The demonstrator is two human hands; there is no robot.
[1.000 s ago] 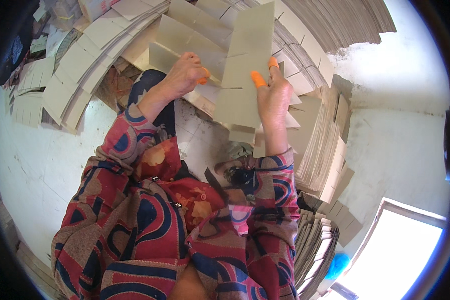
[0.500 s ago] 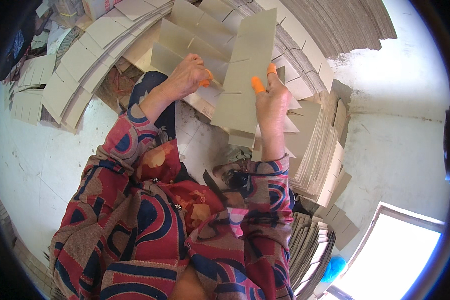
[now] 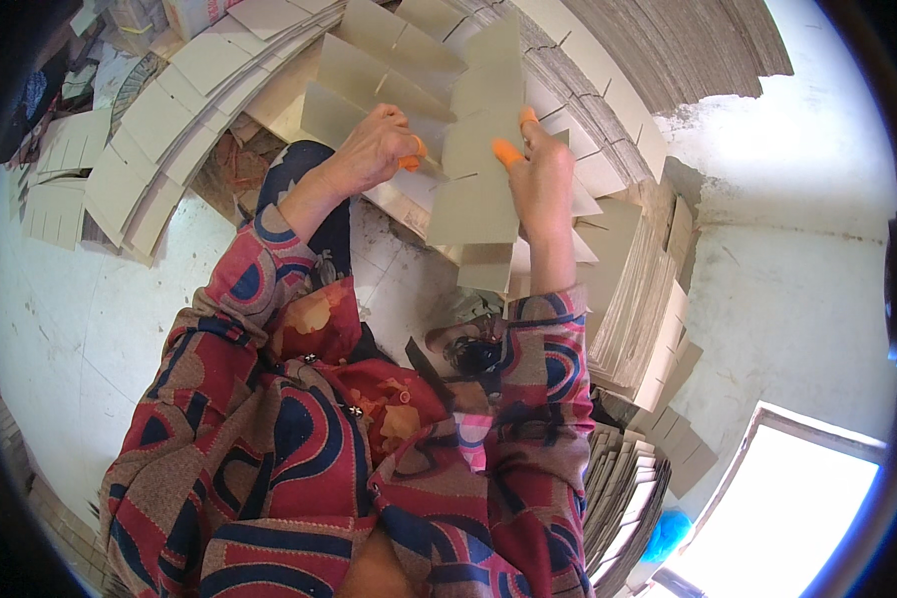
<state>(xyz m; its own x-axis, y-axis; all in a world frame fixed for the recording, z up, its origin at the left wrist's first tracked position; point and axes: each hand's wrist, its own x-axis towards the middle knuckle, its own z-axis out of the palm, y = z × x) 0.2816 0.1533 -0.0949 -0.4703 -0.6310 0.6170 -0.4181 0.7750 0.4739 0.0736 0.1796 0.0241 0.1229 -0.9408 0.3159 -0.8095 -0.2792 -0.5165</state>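
Note:
My right hand [image 3: 545, 184], with orange finger covers on its thumb and a finger, grips the right edge of a long slotted cardboard strip [image 3: 478, 140]. The strip stands tilted, with short slits cut into it. To its left, my left hand [image 3: 377, 149] is closed, an orange cover on its thumb. It is against several upright cardboard dividers [image 3: 394, 75] that stand in a row; what its fingers pinch is hidden.
Fanned stacks of slotted cardboard [image 3: 159, 120] curve along the left. More piles [image 3: 628, 299] stand to the right, beside a white wall [image 3: 787, 279]. Thick grey cardboard [image 3: 678, 50] lies at the far right. A blue object [image 3: 666, 536] sits by the bright opening.
My right hand has shifted slightly up and left, and the strip has turned more upright and moved toward the dividers. My left hand has stayed nearly still.

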